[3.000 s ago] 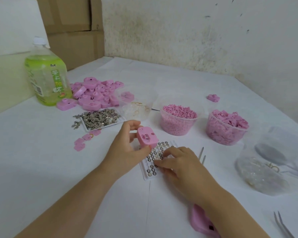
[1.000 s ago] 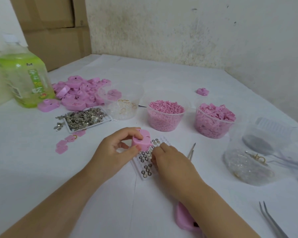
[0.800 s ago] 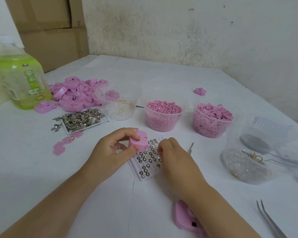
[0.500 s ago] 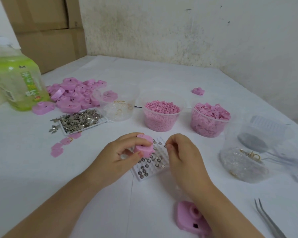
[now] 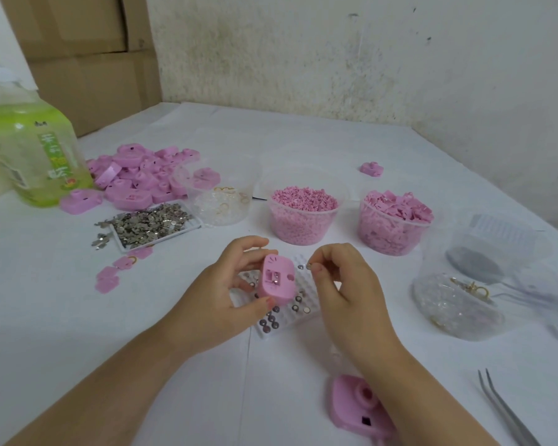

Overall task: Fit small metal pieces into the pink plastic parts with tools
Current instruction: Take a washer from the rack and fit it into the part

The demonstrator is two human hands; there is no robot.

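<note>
My left hand (image 5: 219, 304) clamped around a pink plastic part (image 5: 276, 280), its recessed face turned toward me, my right hand (image 5: 345, 284) just beside it pinching a small metal piece (image 5: 309, 266), both above the studded tray (image 5: 300, 317) toward the near edge of the counter (image 5: 78, 317)

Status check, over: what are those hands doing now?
Left hand grips pink part, recess facing camera. Right hand pinches metal piece beside it, not yet fitted. Nothing between them; tweezers lie untouched.
</note>
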